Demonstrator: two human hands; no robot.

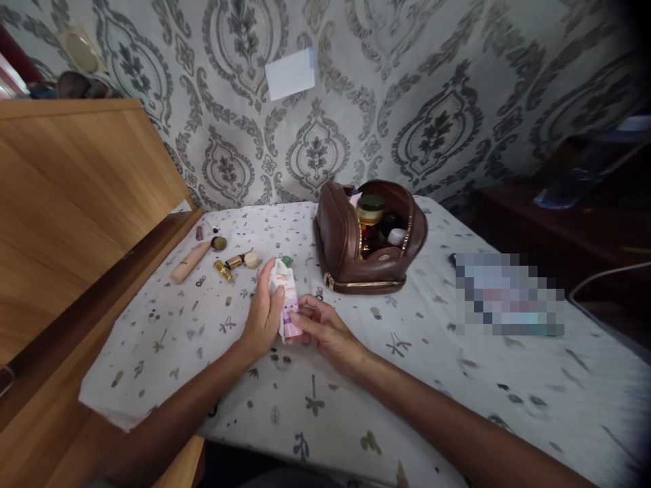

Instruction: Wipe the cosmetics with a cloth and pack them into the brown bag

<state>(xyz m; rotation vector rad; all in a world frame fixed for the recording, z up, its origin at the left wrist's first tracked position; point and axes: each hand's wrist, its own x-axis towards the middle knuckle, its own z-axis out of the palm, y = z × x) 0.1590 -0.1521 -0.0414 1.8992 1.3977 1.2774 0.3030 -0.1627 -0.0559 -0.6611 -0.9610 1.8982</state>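
Observation:
Over the middle of the cloth, I hold a small tube-like white, pink and purple container [291, 318] with printing on it. My left hand [263, 315] wraps around its left side, and something white and crumpled, perhaps a wipe, shows at that edge. Thumb and fingers of my right hand [328, 332] pinch its lower right end. Just behind it lies a small green thing [287, 260]. To the right stands a brown cosmetic bag [338, 237], unzipped, with a dark-lidded jar [371, 209] and a white cap [397, 236] inside.
Left of my hands lie a beige tube [190, 263], a round dark-topped item [219, 243], a gold tube [223, 271], another gold-and-dark piece [234, 261] and a small pale round pot [252, 259]. A pixelated flat object [508, 295] lies right. A wooden panel [86, 203] borders the left.

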